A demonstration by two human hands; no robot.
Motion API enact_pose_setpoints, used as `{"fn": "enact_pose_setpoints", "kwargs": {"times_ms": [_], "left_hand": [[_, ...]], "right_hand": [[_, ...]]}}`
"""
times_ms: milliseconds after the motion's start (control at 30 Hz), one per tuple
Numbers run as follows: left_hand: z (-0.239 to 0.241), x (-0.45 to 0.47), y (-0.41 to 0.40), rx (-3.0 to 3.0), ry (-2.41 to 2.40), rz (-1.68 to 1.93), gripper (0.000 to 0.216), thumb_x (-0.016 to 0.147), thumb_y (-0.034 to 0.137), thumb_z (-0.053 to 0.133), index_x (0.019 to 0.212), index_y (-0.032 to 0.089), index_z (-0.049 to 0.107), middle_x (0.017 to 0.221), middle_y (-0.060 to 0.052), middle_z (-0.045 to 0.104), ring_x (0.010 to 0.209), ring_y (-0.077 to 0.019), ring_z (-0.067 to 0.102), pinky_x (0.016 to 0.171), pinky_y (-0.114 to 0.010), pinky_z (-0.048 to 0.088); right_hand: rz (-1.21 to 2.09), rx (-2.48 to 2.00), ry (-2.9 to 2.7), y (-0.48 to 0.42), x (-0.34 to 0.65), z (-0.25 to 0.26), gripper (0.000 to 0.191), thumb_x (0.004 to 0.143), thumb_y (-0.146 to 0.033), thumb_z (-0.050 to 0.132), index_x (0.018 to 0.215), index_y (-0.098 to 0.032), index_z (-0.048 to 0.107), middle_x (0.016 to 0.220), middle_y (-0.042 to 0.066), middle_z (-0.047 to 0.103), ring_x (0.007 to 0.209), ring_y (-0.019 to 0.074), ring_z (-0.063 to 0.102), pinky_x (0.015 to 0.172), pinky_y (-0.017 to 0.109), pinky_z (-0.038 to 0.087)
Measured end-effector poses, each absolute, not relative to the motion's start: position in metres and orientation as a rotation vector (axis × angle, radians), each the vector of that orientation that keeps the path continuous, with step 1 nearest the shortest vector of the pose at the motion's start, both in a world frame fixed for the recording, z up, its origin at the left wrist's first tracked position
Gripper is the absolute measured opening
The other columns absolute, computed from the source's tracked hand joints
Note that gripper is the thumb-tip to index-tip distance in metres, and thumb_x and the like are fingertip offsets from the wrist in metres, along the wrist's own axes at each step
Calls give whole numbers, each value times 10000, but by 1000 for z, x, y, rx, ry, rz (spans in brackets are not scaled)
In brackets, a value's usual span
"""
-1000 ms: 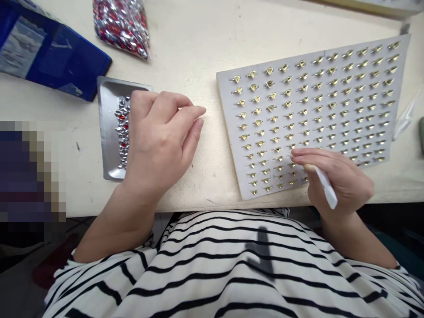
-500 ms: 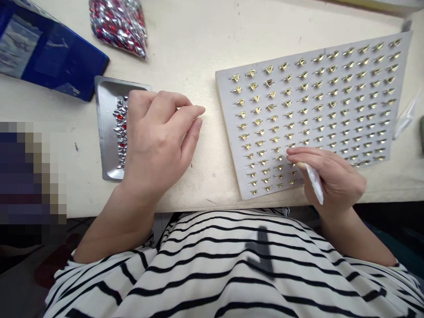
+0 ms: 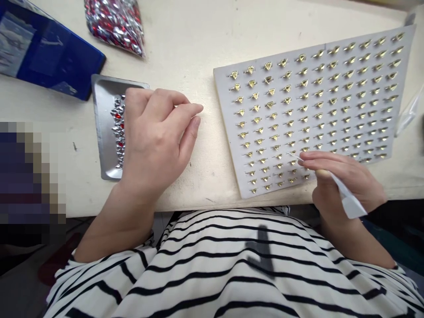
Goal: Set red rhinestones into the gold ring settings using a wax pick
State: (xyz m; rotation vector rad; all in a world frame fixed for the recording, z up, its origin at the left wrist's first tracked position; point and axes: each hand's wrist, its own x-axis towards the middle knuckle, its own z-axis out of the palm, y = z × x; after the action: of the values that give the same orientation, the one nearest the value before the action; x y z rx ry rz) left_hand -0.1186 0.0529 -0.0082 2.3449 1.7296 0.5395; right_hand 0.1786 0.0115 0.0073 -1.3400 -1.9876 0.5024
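My right hand (image 3: 346, 183) pinches a white pointed plastic cone (image 3: 349, 201), its wide end sticking out below the fingers. The cone's thin tip reaches over the lower middle of a pale foam board (image 3: 228, 132), close to the small gold rings set in rows there. Triangular settings top the rings (image 3: 291, 143). Over the right side of a metal tray (image 3: 102, 168) rests my left hand (image 3: 159, 137), palm down, thumb and forefinger slightly apart with nothing visible between them. It hides part of the silver pieces with red stones (image 3: 119, 128) in the tray.
A clear bag of silver and red pieces (image 3: 115, 26) lies behind the tray. At the back left stands a blue box (image 3: 56, 48). A clear plastic piece (image 3: 409, 110) lies right of the board. The table's front edge (image 3: 198, 205) runs along my striped shirt.
My right hand has moved right and slightly down with the plastic cone, uncovering more of its thin tip. The left hand keeps its pose over the tray. The whole view has shifted slightly.
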Motion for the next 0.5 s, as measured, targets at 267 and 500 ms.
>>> {"fn": "enact_pose_setpoints", "kwargs": {"times_ms": [267, 500], "left_hand": [[-8, -117, 54, 2373, 1760, 551, 279, 920, 330, 488, 1129, 243, 652, 1116, -55, 619, 1044, -265, 448, 954, -419, 395], [-12, -118, 54, 2319, 1751, 558, 296, 934, 375, 457, 1140, 267, 639, 1125, -50, 601, 1070, -263, 421, 979, -422, 351]], "right_hand": [[362, -1183, -1898, 8, 180, 2, 287, 744, -59, 606, 982, -201, 683, 969, 42, 692, 847, 155, 676, 758, 285, 590], [411, -1230, -1983, 1, 184, -6, 360, 714, -14, 614, 993, -232, 681, 922, 29, 698, 872, 163, 675, 754, 289, 595]]}}
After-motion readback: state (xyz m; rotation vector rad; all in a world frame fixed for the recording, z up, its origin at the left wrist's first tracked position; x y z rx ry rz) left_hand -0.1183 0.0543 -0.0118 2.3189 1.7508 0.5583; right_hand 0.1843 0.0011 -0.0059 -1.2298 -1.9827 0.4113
